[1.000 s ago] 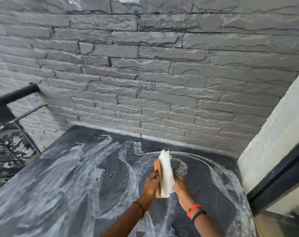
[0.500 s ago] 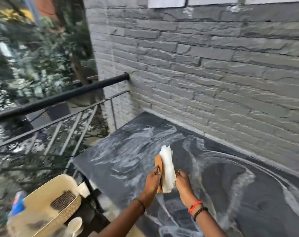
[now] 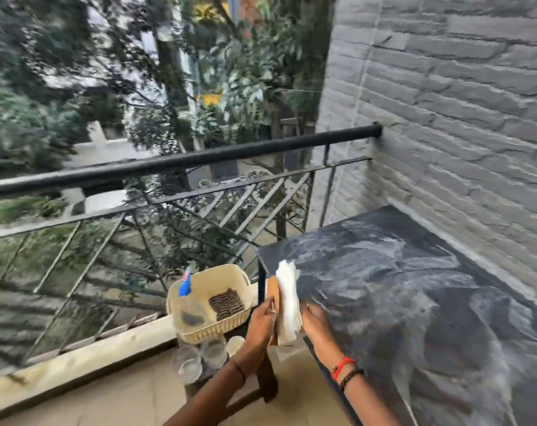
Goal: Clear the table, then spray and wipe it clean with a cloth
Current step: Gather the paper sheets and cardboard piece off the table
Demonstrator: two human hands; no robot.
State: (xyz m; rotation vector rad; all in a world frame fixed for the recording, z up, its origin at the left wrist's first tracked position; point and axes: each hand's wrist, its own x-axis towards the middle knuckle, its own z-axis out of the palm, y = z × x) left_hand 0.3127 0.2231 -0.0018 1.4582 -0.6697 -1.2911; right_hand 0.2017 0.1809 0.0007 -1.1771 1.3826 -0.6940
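The white cloth (image 3: 287, 305) stands on end at the table's (image 3: 415, 287) left edge, folded into a tall strip with its long axis running up and away from the person, and a thin brown flat piece (image 3: 272, 290) is pressed against its left face. The left hand (image 3: 259, 325) grips that brown piece from the side away from the table, fingers laid up along it. The right hand (image 3: 315, 322) holds the cloth from the table side, its fingers curled around the lower part, though blur hides exactly how far they wrap. The pair of hands therefore straddles the table's edge, with the right hand over the dark top and the left hand just off it. The top shows whitish smears across most of its surface and carries nothing else in view, so the clearing looks done and the wiping unfinished. The streaked surface lies entirely to the right of the cloth, so the right hand is better placed to lay it down and sweep. Just off the table's left edge and lower down sits a cream woven basket (image 3: 215, 330) holding a blue-topped spray bottle (image 3: 184, 285), closer to the left hand. Some clear glasses (image 3: 187, 364) stand below it, and a black railing (image 3: 181, 162) runs beyond.
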